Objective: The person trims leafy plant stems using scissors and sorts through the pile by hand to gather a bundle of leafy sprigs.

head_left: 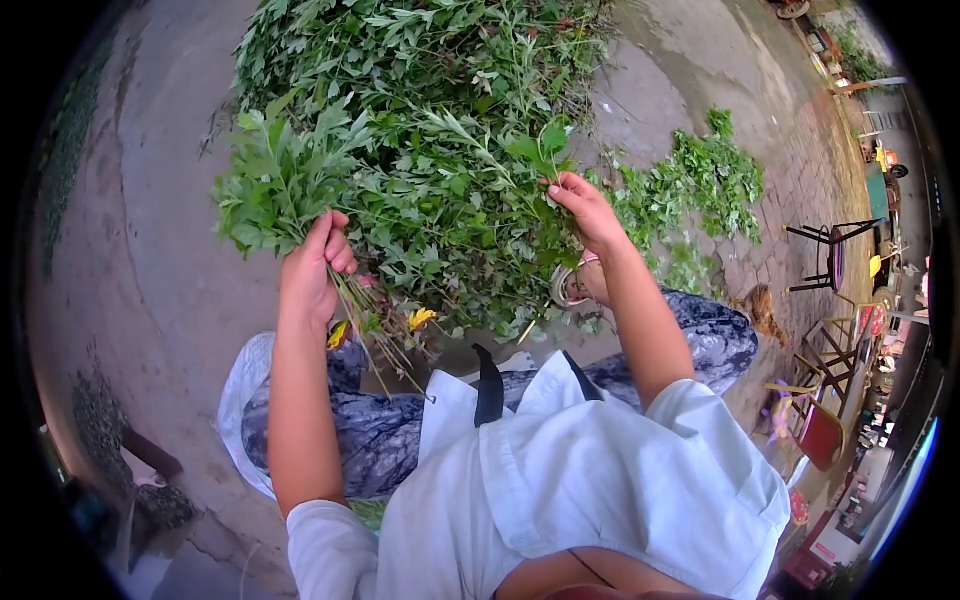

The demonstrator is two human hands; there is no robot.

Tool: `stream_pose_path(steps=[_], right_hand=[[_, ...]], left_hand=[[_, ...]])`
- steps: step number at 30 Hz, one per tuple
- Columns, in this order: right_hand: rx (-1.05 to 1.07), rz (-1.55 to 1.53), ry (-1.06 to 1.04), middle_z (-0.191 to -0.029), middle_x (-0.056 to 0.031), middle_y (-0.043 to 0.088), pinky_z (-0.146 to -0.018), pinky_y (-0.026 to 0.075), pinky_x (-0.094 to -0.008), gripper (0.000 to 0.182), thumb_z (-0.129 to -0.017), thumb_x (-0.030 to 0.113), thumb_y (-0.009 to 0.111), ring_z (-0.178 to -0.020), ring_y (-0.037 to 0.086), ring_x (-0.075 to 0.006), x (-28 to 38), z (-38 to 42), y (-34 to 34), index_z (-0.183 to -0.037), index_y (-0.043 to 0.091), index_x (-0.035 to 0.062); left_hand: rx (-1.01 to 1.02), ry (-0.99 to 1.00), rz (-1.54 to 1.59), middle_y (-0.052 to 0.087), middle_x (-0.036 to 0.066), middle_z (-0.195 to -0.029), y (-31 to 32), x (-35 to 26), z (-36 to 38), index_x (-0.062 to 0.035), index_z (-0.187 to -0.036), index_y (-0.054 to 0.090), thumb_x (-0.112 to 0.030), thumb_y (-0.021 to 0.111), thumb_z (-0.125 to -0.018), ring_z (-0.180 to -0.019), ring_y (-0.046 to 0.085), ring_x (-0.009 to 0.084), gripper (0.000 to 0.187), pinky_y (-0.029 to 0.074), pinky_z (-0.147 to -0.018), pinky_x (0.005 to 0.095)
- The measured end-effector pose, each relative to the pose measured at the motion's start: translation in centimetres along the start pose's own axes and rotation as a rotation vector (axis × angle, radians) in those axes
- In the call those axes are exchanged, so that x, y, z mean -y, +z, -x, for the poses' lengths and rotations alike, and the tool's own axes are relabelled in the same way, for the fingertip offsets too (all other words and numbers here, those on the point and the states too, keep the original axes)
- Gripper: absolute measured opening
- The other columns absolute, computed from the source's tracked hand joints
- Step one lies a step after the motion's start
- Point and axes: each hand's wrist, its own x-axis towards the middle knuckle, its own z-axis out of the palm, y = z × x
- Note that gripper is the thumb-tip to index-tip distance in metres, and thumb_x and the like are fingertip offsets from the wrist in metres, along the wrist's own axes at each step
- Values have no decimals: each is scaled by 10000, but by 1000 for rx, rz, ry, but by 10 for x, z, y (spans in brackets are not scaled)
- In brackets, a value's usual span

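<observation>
My left hand (318, 262) is closed around a bunch of leafy green stems (290, 175). Its leaves fan out above the fist, and the bare stem ends hang below toward my lap. My right hand (587, 212) pinches a leafy green sprig (543, 148) between thumb and fingers, at the right side of a large heap of cut leafy plants (420, 180). The heap lies on the ground in front of me, between and beyond my hands.
A smaller patch of cut greens (710, 180) is spread on the pavement to the right. Further right stand a dark-framed chair (832, 250) and a red-seated chair (820, 436). Yellow-marked shoes (422, 319) show below the heap. More dark plant matter (100, 415) lies at left.
</observation>
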Motion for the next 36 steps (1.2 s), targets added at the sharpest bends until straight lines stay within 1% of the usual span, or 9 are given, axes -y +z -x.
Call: stream_pose_path(steps=[2, 4, 7, 10, 12, 16, 21, 27, 36], right_hand=[[114, 515, 10, -768, 45, 520, -675, 362, -195, 152, -814, 158, 572, -732, 452, -43, 2, -3, 0, -910, 534, 47], [146, 259, 28, -737, 41, 522, -629, 381, -217, 149, -809, 156, 580, -685, 461, -47, -4, -4, 1, -901, 558, 41], [-298, 871, -334, -683, 40, 500, -512, 358, -216, 169, -833, 162, 550, -581, 438, -47, -19, -14, -8, -936, 551, 29], [-166, 186, -44, -688, 31, 513, -498, 347, -201, 187, -838, 168, 539, -562, 432, -44, -21, -10, -17, -960, 542, 27], [-165, 422, -311, -678, 35, 510, -465, 340, -193, 191, -836, 174, 537, -532, 426, -37, -38, -17, -23, -973, 540, 40], [-31, 382, 67, -756, 15, 551, -474, 374, -202, 180, -812, 160, 551, -559, 461, -40, -56, -20, -8, -938, 558, 32], [-199, 878, -111, -877, -225, 558, -731, 416, -430, 185, -805, 162, 471, -844, 525, -392, -99, -49, 22, -916, 497, 17], [-38, 965, -137, -813, -294, 532, -721, 397, -477, 253, -852, 192, 428, -790, 507, -447, -101, -38, 33, -1009, 361, 5], [239, 753, -262, -927, -159, 521, -787, 385, -327, 247, -875, 167, 442, -882, 504, -238, 27, 32, 74, -1032, 430, -24]], left_hand=[[6, 2, -9, 296, -43, -544, 2, -1, 1, -48, -853, 498, -260, 475, -887, -483, 315, 74, 215, 315, -491, 242], [12, -6, -23, 292, -44, -537, 4, -1, 1, -43, -862, 506, -258, 482, -884, -476, 310, 71, 217, 305, -481, 239], [16, 21, -23, 278, -51, -520, 3, -1, 2, -37, -879, 516, -249, 497, -877, -458, 296, 62, 213, 282, -461, 225], [4, 17, -6, 273, -57, -507, 3, -2, 1, -35, -875, 519, -238, 523, -864, -441, 284, 56, 203, 269, -445, 215], [-22, 11, -70, 254, -63, -494, 2, 0, 1, -25, -926, 521, -255, 497, -879, -422, 268, 48, 237, 253, -437, 205], [-49, -6, -110, 251, -66, -494, 9, 0, 2, -7, -979, 528, -245, 512, -870, -425, 275, 47, 262, 257, -439, 206], [-33, -6, -77, 261, -66, -487, 12, 2, 1, 18, -994, 534, -227, 563, -838, -419, 277, 55, 292, 258, -433, 215], [7, -36, -98, 266, -65, -491, 18, 9, 1, 21, -989, 532, -234, 537, -854, -428, 291, 54, 288, 266, -433, 218], [336, -102, -182, 563, 88, -1023, 61, 26, 8, -27, -1033, 534, -221, 468, -877, -624, 526, 133, 258, 398, -516, 250]])
